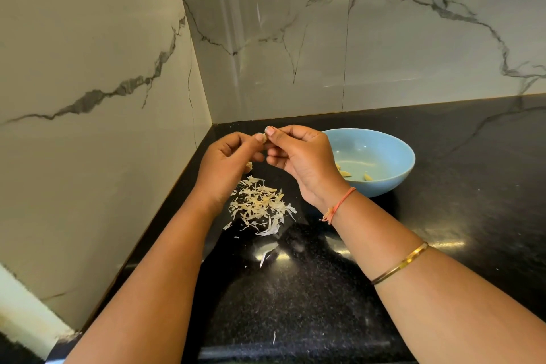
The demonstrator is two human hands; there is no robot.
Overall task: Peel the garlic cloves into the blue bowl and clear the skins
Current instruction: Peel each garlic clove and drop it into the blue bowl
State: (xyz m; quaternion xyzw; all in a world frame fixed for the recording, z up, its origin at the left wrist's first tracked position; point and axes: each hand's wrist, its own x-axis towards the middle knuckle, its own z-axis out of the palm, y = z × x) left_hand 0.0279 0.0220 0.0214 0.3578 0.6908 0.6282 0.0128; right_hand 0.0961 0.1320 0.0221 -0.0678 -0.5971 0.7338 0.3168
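The left hand [227, 162] and right hand [301, 159] pinch one clove [265, 139] between them above the table [443, 216] at its back-left corner. Skins [260, 207] heap beneath, and the bowl [394, 183] beside the right wrist holds peeled cloves [345, 173].

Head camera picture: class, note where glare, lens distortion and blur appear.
Head view: bright glare patches on the black countertop near the forearms; the wide-angle lens makes the marble wall corner lean; the clove pinched between left hand and right hand is small and soft, hard to make out.
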